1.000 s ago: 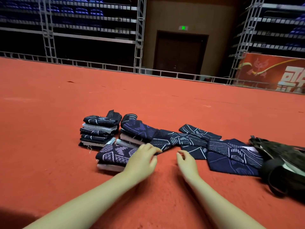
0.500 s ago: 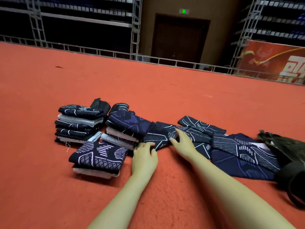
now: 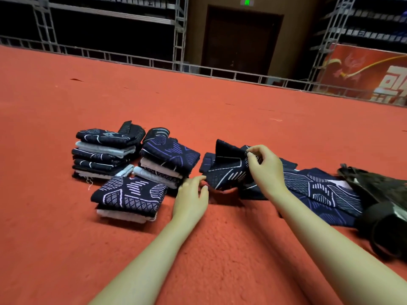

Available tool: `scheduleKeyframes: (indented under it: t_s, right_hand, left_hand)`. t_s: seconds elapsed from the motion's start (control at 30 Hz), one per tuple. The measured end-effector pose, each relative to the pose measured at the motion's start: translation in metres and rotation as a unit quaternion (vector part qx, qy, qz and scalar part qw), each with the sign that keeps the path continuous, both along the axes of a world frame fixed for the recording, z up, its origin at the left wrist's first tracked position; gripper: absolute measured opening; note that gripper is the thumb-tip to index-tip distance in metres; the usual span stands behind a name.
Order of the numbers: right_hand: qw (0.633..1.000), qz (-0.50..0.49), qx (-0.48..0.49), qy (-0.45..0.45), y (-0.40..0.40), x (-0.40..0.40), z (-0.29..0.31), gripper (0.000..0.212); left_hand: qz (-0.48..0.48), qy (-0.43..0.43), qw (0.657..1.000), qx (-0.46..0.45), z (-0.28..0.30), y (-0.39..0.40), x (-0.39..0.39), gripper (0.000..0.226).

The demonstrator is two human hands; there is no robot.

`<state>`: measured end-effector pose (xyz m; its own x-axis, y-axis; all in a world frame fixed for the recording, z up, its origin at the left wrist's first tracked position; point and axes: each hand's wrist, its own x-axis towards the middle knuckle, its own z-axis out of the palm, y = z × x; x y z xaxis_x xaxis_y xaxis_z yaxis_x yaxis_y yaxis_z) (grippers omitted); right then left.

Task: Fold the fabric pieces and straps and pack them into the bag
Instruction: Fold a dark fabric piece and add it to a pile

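Three piles of folded navy patterned fabric sit on the red carpet: a tall stack at the back left, a second stack beside it, and a low pile in front. My right hand pinches a navy fabric piece by its upper edge and lifts it off the floor. My left hand touches that piece's lower left corner with relaxed fingers. More unfolded navy fabric lies flat to the right. A dark bag with straps lies at the far right.
The red carpet stretches wide ahead and to the left. A low metal railing borders its far edge, with scaffolding and a dark door behind. A red banner hangs at the back right.
My right hand has picked up one fabric piece and raised its edge. My left hand moved up to the piece's corner. The head camera shifted closer.
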<state>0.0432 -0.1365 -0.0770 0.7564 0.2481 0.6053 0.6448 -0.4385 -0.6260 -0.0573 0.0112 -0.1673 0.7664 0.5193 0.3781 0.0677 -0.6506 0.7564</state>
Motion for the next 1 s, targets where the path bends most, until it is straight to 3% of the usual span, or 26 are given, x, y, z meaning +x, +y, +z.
scheduleKeyframes:
  t_s: [0.23,0.3,0.4,0.47,0.6,0.83,0.93,1.0]
  right_hand:
    - [0.992,0.098,-0.034,0.069,-0.054,-0.018,0.003,0.020]
    - [0.989,0.114,-0.033,0.085,-0.058,-0.021,-0.005,0.024]
    - [0.991,0.095,0.034,0.086,-0.060,-0.021,-0.027,0.021]
    - [0.989,0.079,0.079,0.093,-0.062,-0.019,-0.045,0.020]
    - [0.994,0.073,0.038,0.074,-0.066,-0.011,-0.057,0.019]
    - [0.996,0.010,-0.089,0.018,-0.076,-0.011,-0.053,0.002]
    - [0.995,-0.040,-0.052,0.073,-0.081,-0.007,-0.051,0.019]
    - [0.987,-0.029,0.016,0.157,-0.085,-0.007,-0.050,0.024]
  left_hand:
    - [-0.032,-0.091,0.994,-0.042,0.026,-0.034,0.007,0.041]
    - [-0.062,-0.105,0.988,-0.094,0.043,-0.045,0.016,0.043]
    - [-0.122,-0.066,0.979,-0.151,0.046,-0.057,0.026,0.039]
    - [-0.155,-0.044,0.979,-0.122,0.031,-0.058,0.029,0.031]
    - [-0.195,-0.008,0.978,-0.070,0.022,-0.042,0.032,0.023]
    - [-0.149,-0.076,0.982,-0.090,0.026,-0.026,0.032,0.018]
    - [-0.118,-0.093,0.985,-0.084,0.030,-0.018,0.029,0.018]
    - [-0.102,-0.101,0.986,-0.089,0.028,-0.016,0.026,0.018]
